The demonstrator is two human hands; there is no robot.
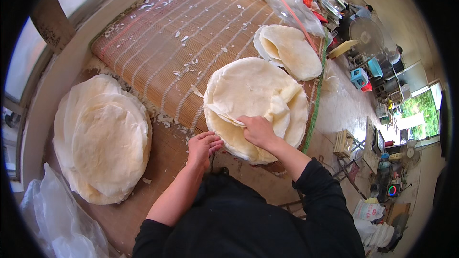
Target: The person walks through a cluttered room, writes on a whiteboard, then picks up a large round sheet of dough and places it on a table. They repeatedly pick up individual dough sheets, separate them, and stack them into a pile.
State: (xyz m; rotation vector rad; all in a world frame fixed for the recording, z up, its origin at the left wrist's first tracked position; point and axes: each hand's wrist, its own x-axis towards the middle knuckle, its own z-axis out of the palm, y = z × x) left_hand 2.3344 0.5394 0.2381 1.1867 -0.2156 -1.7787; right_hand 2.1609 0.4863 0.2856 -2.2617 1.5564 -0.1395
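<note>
A pile of thin, round, cream-coloured sheets, like flatbread or dough (247,89), lies on the slatted mat in front of me. My right hand (259,131) pinches the edge of an upper sheet, which is folded and bunched on its right side. My left hand (204,147) is beside the pile's lower left edge, fingers apart and slightly curled, holding nothing. A second, larger pile of round sheets (107,147) rests on the brown surface at the left. Behind the near pile, folded sheets (292,52) lie near the mat's right edge.
Pale flakes are scattered over the slatted mat (172,36), which has a green border. Clear plastic (276,0) lies at its far end, and more plastic (64,215) at the lower left. A window ledge runs along the left. Stools, a fan and people stand farther off at right.
</note>
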